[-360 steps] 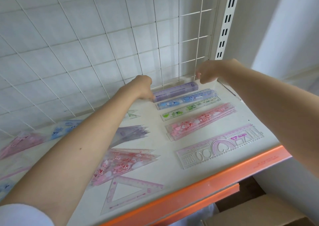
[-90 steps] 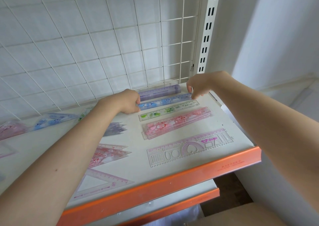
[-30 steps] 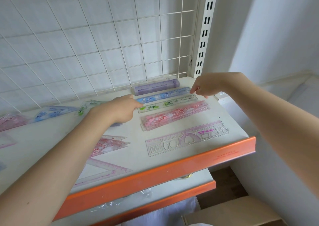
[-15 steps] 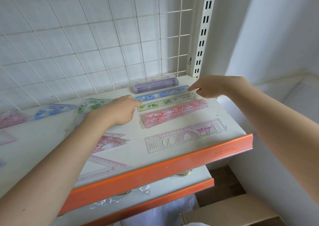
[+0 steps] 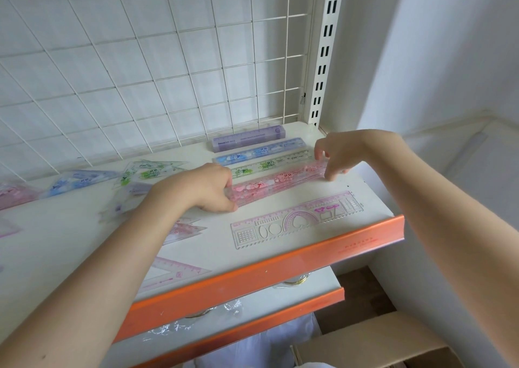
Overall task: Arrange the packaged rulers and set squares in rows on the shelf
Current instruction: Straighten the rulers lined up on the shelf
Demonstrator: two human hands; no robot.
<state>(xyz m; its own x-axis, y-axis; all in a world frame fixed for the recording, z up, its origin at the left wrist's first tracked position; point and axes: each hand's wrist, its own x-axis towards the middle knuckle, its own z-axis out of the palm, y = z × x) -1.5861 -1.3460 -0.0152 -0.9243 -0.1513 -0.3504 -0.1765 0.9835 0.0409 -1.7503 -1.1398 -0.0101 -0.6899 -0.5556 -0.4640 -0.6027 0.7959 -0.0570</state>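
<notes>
On the white shelf (image 5: 280, 252), the set squares (image 5: 146, 175) lay loose at the far left. My left hand (image 5: 207, 189) pinched the left end of the pink ruler pack (image 5: 278, 183), which sat between the green ruler (image 5: 272, 165) and the nearer pink stencil ruler (image 5: 297, 220). My right hand (image 5: 337, 154) pinched its right end.

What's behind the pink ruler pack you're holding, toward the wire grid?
Behind the pink ruler pack lie the green ruler, the blue ruler and the purple ruler box by the grid. The left hand covers the green ruler's left end.
</notes>
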